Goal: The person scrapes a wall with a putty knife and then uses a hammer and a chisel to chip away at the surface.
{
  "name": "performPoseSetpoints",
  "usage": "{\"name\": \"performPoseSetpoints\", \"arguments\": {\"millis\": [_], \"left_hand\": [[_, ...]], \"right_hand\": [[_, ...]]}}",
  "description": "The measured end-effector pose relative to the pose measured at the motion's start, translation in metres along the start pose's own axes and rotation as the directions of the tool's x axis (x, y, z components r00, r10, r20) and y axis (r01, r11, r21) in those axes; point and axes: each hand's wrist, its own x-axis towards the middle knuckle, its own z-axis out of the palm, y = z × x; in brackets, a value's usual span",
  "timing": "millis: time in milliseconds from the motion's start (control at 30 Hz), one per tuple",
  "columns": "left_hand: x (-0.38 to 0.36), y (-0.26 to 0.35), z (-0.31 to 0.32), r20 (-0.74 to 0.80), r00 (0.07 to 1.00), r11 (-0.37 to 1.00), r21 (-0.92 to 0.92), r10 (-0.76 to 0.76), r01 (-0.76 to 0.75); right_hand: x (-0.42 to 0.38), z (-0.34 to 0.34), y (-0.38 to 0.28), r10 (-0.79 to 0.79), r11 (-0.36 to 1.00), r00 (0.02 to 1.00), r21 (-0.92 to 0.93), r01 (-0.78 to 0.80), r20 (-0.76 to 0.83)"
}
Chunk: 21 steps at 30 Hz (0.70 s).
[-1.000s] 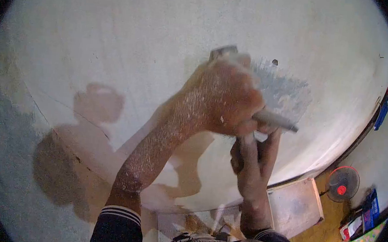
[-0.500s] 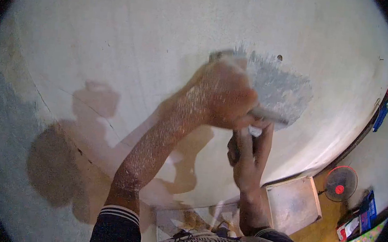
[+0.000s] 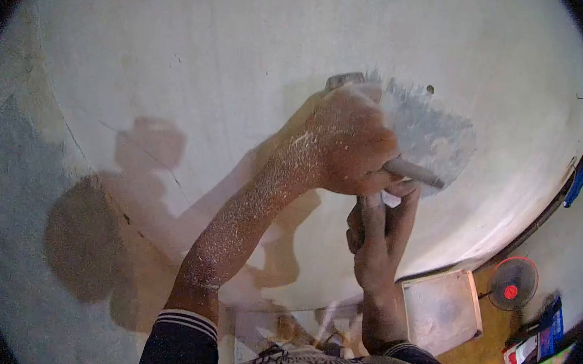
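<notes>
My left hand, dusted with white specks, is wrapped round a handled tool. Its blocky grey end shows above my knuckles, and its tapered handle sticks out below, toward the right. Close under that handle, my right hand has its fingers curled in a pinch around a small white-ended object, mostly hidden by the fingers. Both hands are up close to a pale wall. A rough grey patch, where the pale coating is gone, lies just right of my left hand.
A small dark hole marks the wall above the patch. Another grey area and a crack are on the left, beside my shadow. Low on the right are a pale framed board, a red-rimmed fan and a blue item.
The view has shifted slightly, so the wall, hole and hands sit a little farther right. My left hand, blurred before, is sharper; both hands keep their grips.
</notes>
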Motion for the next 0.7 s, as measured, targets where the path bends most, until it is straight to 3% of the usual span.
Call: {"name": "performPoseSetpoints", "arguments": {"millis": [67,167,233,267,367,400,500,600,700], "left_hand": [[-0.006,0.002,0.008,0.023,1.0,1.0,0.009,0.003,-0.003],[0.001,-0.005,0.007,0.083,0.996,0.997,0.066,-0.038,0.032],[0.016,-0.007,-0.013,0.09,0.991,0.992,0.084,-0.102,0.094],[0.013,-0.01,-0.007,-0.023,0.999,0.996,0.08,-0.039,0.041],[-0.003,0.002,0.002,0.057,0.998,0.997,0.074,-0.037,0.033],[-0.012,-0.001,0.016,0.015,1.0,1.0,0.019,-0.009,0.008],[0.002,-0.005,0.003,0.194,0.979,0.996,0.08,-0.057,0.042],[0.012,-0.011,-0.003,0.006,0.998,0.994,0.095,-0.06,0.059],[-0.004,-0.001,0.005,0.066,0.997,0.998,0.054,-0.027,0.024]], "right_hand": [[-0.017,0.002,0.006,0.064,0.998,0.998,0.024,-0.063,-0.025],[0.005,0.004,0.01,-0.087,0.996,0.996,0.006,0.087,-0.003],[0.011,0.003,-0.006,-0.026,0.999,1.0,0.022,0.026,-0.012],[0.011,0.0,-0.008,-0.009,0.999,1.0,0.049,0.009,0.01],[-0.003,-0.001,0.004,0.022,0.998,1.0,0.05,-0.023,0.02],[-0.008,-0.002,0.01,0.037,0.999,0.999,0.037,-0.038,0.017],[0.004,-0.004,0.004,0.022,0.999,0.999,0.026,-0.023,0.031],[0.018,-0.008,-0.008,-0.001,0.999,0.998,0.035,-0.001,0.059],[-0.001,-0.002,-0.001,0.003,1.0,0.999,0.012,-0.004,0.034]]}}
